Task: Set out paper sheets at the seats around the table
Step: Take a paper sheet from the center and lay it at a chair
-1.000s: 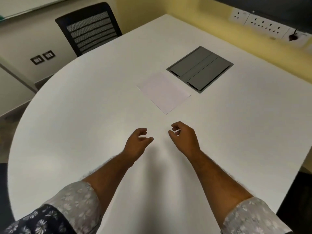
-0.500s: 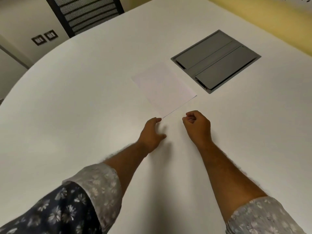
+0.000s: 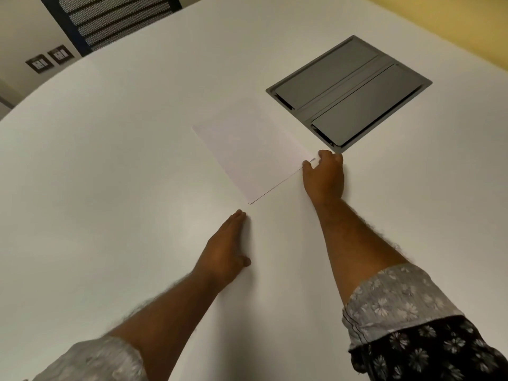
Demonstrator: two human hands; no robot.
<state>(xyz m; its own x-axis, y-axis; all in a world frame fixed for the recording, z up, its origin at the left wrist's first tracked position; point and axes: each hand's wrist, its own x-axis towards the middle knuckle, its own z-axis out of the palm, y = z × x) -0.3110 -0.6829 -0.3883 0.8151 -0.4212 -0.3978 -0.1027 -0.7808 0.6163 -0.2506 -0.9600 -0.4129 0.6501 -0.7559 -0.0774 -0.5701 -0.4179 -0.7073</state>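
A thin stack of white paper sheets point(image 3: 251, 152) lies flat near the middle of the white table point(image 3: 110, 174). My right hand point(image 3: 324, 177) rests at the stack's near right corner, with thumb and fingers pinching that corner. My left hand point(image 3: 225, 248) lies flat on the table, fingers together, just short of the stack's near corner and not touching it. Both forearms reach in from the bottom edge.
A grey flip-lid cable box point(image 3: 349, 92) is set into the table right behind the paper. A black mesh-back chair point(image 3: 115, 17) stands at the far left edge. Wall sockets point(image 3: 49, 59) sit low on the left wall. A yellow wall runs along the far right.
My right hand has reached forward from below the stack to its right corner and closed on it. My left hand has flattened on the table and lies a little further back.
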